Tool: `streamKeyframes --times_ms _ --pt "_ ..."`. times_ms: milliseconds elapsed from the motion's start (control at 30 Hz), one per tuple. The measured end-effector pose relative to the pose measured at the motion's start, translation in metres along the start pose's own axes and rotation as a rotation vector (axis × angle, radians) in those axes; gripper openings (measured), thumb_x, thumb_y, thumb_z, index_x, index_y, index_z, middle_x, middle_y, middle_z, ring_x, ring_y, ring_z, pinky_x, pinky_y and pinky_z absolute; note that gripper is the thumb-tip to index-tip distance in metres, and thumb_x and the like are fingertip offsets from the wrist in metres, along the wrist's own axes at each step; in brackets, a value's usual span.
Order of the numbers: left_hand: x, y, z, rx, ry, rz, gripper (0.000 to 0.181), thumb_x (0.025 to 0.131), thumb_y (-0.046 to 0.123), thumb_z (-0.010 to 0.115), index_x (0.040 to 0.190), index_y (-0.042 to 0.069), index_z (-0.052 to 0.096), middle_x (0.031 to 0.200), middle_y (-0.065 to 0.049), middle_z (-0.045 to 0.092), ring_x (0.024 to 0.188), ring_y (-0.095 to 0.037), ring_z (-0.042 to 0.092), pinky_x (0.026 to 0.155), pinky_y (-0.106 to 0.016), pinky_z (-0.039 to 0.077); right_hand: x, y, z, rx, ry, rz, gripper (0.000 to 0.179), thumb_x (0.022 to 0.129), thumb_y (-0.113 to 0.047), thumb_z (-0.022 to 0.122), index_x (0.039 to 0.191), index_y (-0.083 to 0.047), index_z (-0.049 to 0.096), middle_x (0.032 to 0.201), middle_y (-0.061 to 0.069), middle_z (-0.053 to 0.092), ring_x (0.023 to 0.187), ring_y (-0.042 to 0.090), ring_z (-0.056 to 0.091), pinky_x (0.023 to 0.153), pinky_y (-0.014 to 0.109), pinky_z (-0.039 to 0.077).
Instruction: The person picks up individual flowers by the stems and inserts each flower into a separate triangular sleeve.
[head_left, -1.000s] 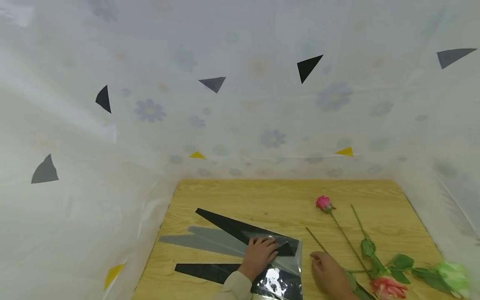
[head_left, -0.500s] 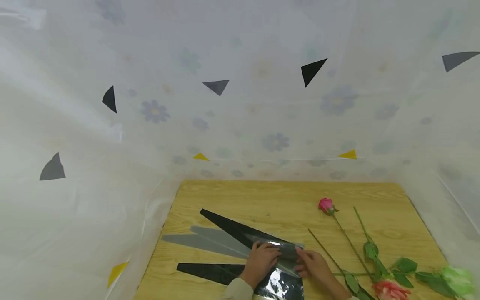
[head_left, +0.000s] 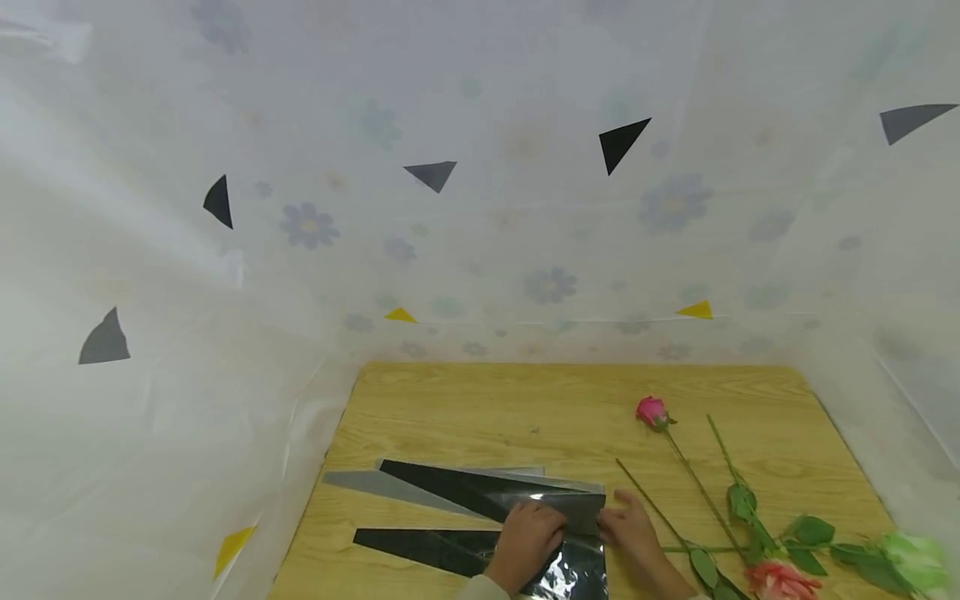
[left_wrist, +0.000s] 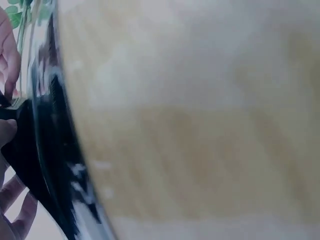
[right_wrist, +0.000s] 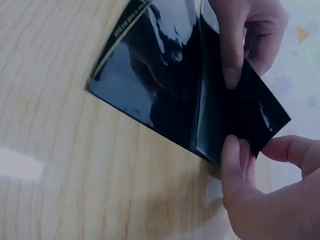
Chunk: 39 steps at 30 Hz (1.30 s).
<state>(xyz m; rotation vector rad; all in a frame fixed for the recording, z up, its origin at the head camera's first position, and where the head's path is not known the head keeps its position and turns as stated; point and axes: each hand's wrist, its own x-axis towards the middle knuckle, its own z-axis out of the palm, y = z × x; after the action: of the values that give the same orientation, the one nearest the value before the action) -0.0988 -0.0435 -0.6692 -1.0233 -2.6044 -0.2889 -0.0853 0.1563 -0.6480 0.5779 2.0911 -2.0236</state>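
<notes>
A glossy black plastic wrapping sheet (head_left: 442,483), folded over in layers with tapering strips to the left, lies on the wooden table. My left hand (head_left: 527,540) grips its folded part. In the right wrist view, the left thumb lies on top of the black layer and other fingers are behind it. At the right edge, my right hand (head_left: 632,533) pinches the sheet's end between thumb and fingers. Below both hands lies another black layer (right_wrist: 155,75) with clear film and a pale printed line at its border. Grey strips (head_left: 386,487) show beneath the upper black one.
On the right of the table (head_left: 480,408) lie a pink rose (head_left: 652,412), a coral rose (head_left: 782,580) and a pale green flower (head_left: 915,560), with crossing stems and leaves. White floral sheeting (head_left: 480,225) encloses the table's back and sides.
My right hand has come left from the bare wood onto the sheet's right edge. The upper black strip has swung toward me, so its left tip lies lower, over the grey strips.
</notes>
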Motion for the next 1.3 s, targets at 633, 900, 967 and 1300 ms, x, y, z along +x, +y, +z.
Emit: streamKeyframes --times_ms 633,900,967,1300 --pt "-0.004 0.015 0.000 -0.058 -0.028 0.119 0.026 0.087 0.041 0.062 0.110 0.029 0.063 0.106 0.016 0.058 0.097 -0.003 0.052 0.080 -0.025 0.042 0.005 0.008 -0.002 0.013 -0.028 0.093 0.043 0.077 -0.011 0.072 0.109 0.014 0.056 0.088 0.011 0.066 0.080 0.020 0.062 0.067 0.032 0.050" --pt "0.000 0.005 0.002 -0.029 -0.147 -0.056 0.087 0.074 0.069 0.055 0.145 0.026 0.028 0.145 0.002 0.030 0.128 -0.017 0.034 0.086 -0.040 0.042 0.002 0.000 -0.003 -0.418 0.084 -0.179 0.021 0.074 -0.019 0.077 0.083 -0.002 0.069 0.073 0.002 0.066 0.069 0.014 0.061 0.059 0.026 0.046" --pt "0.002 0.001 0.000 -0.022 -0.167 -0.087 0.099 0.069 0.073 0.055 0.148 0.025 0.020 0.149 -0.001 0.023 0.133 -0.022 0.027 0.089 -0.044 0.040 0.000 -0.006 -0.002 -0.473 0.100 -0.214 0.020 0.074 -0.021 0.077 0.082 -0.004 0.070 0.074 0.000 0.066 0.069 0.013 0.061 0.058 0.026 0.047" --pt "0.007 -0.008 -0.005 0.004 -0.172 -0.104 0.118 0.060 0.080 0.055 0.151 0.021 0.008 0.154 -0.006 0.012 0.137 -0.031 0.018 0.094 -0.053 0.032 -0.015 -0.031 0.004 -0.505 0.125 -0.327 0.017 0.077 -0.018 0.075 0.087 -0.012 0.064 0.076 -0.005 0.067 0.073 0.010 0.064 0.058 0.024 0.048"
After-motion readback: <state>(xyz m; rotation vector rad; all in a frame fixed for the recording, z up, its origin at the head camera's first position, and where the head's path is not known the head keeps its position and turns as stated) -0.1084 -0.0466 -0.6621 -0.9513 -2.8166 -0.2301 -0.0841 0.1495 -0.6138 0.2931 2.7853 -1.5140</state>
